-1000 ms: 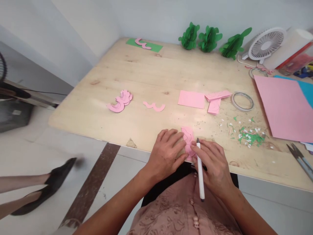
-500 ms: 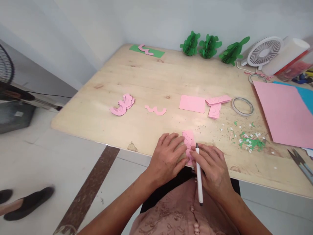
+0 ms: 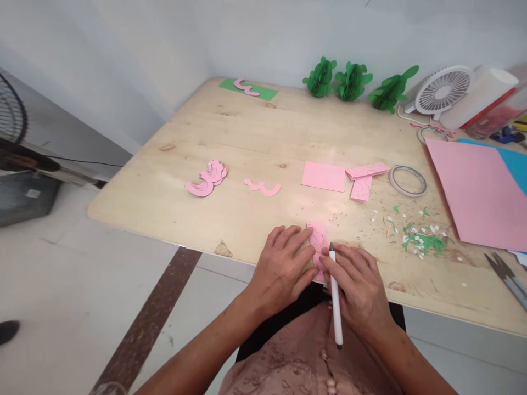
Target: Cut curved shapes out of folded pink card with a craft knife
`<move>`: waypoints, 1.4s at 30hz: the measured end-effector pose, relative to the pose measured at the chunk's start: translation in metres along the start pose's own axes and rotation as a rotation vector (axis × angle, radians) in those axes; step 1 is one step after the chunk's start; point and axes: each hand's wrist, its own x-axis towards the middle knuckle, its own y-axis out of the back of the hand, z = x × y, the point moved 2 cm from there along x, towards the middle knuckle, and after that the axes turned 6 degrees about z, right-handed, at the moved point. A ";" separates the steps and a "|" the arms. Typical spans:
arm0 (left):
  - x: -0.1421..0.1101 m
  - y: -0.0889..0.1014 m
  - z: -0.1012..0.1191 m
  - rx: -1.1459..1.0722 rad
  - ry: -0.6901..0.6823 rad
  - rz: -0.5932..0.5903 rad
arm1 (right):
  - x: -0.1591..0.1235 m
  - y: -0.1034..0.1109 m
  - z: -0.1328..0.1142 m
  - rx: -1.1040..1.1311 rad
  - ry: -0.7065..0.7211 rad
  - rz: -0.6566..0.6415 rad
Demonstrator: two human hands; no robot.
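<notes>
My left hand [image 3: 284,266] lies at the table's front edge, its fingertips and thumb holding down the left side of a small folded pink paper strip [image 3: 318,237]. Wavy outlines are drawn on that strip, and fingers partly cover it. My right hand [image 3: 360,280] holds a white marker [image 3: 336,312] between its fingers, dark end pointing up and away. Its fingertips also touch the strip's right side. Beyond the strip lie a plain pink paper rectangle [image 3: 323,176] and folded pink pieces [image 3: 362,186] with drawn curves.
Pink wavy cutouts [image 3: 206,178] lie stacked at left, near a single cutout [image 3: 262,187]. To the right are a tape roll [image 3: 407,181], paper scraps [image 3: 424,241], pink sheet [image 3: 477,192] and scissors [image 3: 506,274]. Green paper figures [image 3: 352,81] and a small fan [image 3: 444,90] stand behind.
Both hands, the strip and the marker stay almost in place. The view has shifted slightly. At the far left, another person's feet have mostly moved out of view.
</notes>
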 end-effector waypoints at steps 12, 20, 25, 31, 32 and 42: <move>0.000 0.000 0.000 0.001 0.003 0.017 | 0.000 0.002 0.002 0.027 -0.036 -0.022; -0.002 -0.003 -0.002 -0.002 0.025 0.004 | 0.021 0.008 0.007 0.280 -0.259 0.122; -0.002 -0.002 -0.003 -0.008 0.027 0.014 | 0.040 -0.003 0.010 0.531 -0.502 0.102; -0.003 -0.003 -0.004 -0.009 0.026 0.028 | 0.048 -0.021 0.016 0.507 -0.590 0.099; -0.003 -0.003 -0.004 -0.007 0.027 0.026 | 0.049 -0.022 0.017 0.503 -0.598 0.091; -0.002 -0.003 -0.004 -0.001 0.027 0.039 | 0.054 -0.024 0.019 0.489 -0.646 0.069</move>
